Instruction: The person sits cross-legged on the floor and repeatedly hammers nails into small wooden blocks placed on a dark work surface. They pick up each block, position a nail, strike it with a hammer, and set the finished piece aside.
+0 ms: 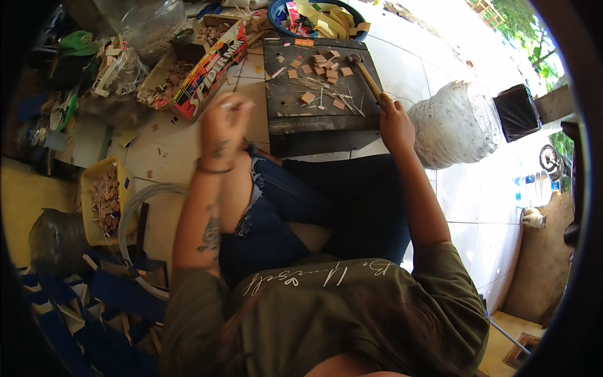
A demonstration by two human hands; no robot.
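My right hand (397, 125) is wrapped around the wooden handle of a hammer (369, 78), whose head lies over the right side of a low dark wooden table (282, 116). My left hand (227, 119) is raised left of the table, somewhat blurred. Its fingers look curled together; whether anything small is between them is hidden. Several small square wooden pieces (325, 65) lie loose on the tabletop. In front of them is a spread of thin pale sticks (330, 88).
A printed cardboard box (210, 69) with wooden bits stands at left. Behind the table sits a blue basin (276, 19) of scraps. A yellow container (88, 220) of small pieces and coiled wire (129, 220) are beside my left arm. A wrapped white bundle (455, 125) stands at right.
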